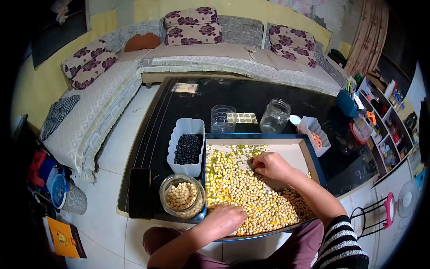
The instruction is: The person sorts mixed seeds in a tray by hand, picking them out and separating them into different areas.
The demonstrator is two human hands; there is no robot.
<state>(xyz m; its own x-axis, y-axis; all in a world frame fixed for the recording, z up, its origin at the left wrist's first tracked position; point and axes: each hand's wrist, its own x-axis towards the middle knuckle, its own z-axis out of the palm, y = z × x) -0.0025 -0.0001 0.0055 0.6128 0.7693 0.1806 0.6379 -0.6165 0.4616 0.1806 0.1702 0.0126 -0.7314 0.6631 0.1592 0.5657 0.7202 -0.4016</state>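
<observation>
A shallow blue-edged box [316,168] holds mixed soybeans [264,197], yellow corn kernels [217,167] and small green beans [244,150]. My right hand [271,165] is over the upper middle of the box, with fingertips pinched together at the grains; what they hold, if anything, is hidden. Low at the box's left side, my left hand [224,220] lies on the soybeans with fingers loosely stretched out. Beside it stands a glass jar [200,207] with soybeans inside. Behind that jar is a translucent plastic container [172,154] of black beans [188,149].
Two clear containers, a ribbed one [217,121] and a glass jar [274,117], stand behind the box. Another plastic container [323,145] holds pinkish nuts or beans. A phone [139,193] lies at the left of the black table [150,134]. A sofa [197,56] lines the back.
</observation>
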